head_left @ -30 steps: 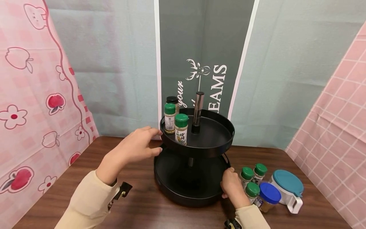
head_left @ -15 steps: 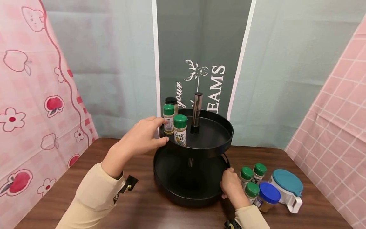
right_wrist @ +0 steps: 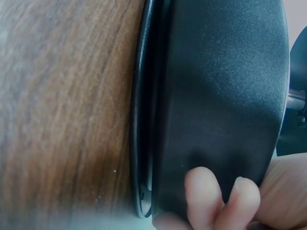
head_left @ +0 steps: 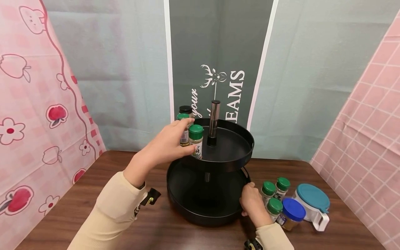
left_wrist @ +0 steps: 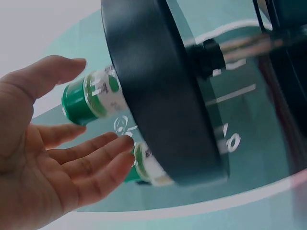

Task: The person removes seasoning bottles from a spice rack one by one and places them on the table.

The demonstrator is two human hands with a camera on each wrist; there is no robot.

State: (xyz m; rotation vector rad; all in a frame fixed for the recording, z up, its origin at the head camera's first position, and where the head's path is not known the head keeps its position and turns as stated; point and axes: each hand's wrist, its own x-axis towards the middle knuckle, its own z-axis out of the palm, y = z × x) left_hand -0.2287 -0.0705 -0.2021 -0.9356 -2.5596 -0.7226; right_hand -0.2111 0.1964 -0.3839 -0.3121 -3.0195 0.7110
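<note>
A black two-tier round spice rack (head_left: 209,219) with a metal post stands on the table. Three jars are at the left of its upper tray (head_left: 232,163): a green-capped shaker (head_left: 196,133) in front, another green-capped shaker (head_left: 183,139) partly behind my left hand (head_left: 167,144), and a black-capped jar (head_left: 185,109) at the back. My left hand reaches over the tray edge, thumb and fingers spread around the front shaker; the left wrist view shows a gap around its green cap (left_wrist: 76,103). My right hand (head_left: 253,203) grips the lower tray's right rim, fingertips (right_wrist: 204,191) against its outer wall.
Right of the rack stand several green-capped shakers (head_left: 275,206), a blue-lidded jar (head_left: 293,210) and a white container with a teal lid (head_left: 312,198) and handle. Wooden table (head_left: 125,222); curtains hang at the back and both sides.
My left hand has moved right and slightly up, from beside the upper tray to around the front shaker. My right hand stays at the lower rim.
</note>
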